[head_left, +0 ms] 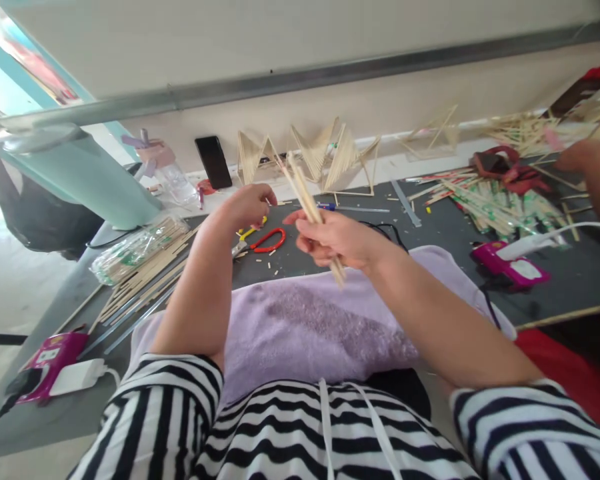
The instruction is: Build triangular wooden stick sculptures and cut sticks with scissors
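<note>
My right hand (337,237) is wrapped round a small bundle of pale wooden sticks (305,193), held at a slant above the dark tabletop. To its left, my left hand (247,205) hovers with bent fingers apart and nothing visible in them. Just below the left hand lie scissors with a red handle (269,241), and a yellow handle (253,232) shows beside it, partly hidden by the hand. Short cut stick ends are scattered around. Behind the hands, zigzag stick frames (313,157) stand against the wall.
Long sticks (140,283) and a plastic bag of sticks (140,250) lie left, near a teal tumbler (80,173). A phone (213,162) leans on the wall. Paper-wrapped sticks (500,207) and power strips (510,263) are right, where another person's hand (593,173) reaches in. A lilac towel (290,333) covers my lap.
</note>
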A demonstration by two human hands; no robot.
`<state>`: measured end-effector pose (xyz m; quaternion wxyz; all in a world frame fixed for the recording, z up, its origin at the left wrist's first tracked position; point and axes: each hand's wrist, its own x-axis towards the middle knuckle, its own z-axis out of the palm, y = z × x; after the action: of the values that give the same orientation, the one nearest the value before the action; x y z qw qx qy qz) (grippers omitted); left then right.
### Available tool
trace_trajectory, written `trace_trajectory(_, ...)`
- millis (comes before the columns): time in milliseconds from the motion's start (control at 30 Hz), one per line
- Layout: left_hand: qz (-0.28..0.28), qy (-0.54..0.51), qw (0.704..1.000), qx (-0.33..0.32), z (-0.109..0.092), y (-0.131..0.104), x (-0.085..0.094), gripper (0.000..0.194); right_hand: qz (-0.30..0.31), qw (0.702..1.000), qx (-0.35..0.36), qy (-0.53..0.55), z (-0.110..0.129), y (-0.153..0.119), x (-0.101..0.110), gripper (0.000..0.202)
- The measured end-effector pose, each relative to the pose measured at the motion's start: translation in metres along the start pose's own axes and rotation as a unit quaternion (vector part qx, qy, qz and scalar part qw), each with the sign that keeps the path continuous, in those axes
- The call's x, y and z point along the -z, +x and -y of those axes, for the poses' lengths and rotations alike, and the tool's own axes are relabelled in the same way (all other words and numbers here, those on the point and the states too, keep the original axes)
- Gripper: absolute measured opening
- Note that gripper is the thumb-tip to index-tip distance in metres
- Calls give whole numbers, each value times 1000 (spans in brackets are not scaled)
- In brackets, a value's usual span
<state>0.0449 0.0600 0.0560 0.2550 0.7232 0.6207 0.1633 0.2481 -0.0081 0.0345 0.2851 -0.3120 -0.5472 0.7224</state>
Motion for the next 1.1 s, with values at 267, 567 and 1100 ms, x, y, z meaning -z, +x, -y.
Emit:
trace_trajectory(267, 185, -375, 907, -47, 31, 16, -49, 29, -32, 994, 19, 106, -72, 84, 24, 24)
trace_trajectory(567, 194, -556, 808, 6, 51, 32, -100, 36, 11, 988, -9, 152, -105, 87, 39, 36)
trace_trajectory(1100, -168, -503, 838, -126, 14, 0, -34, 16, -205, 939, 251, -117, -110, 87, 36, 37)
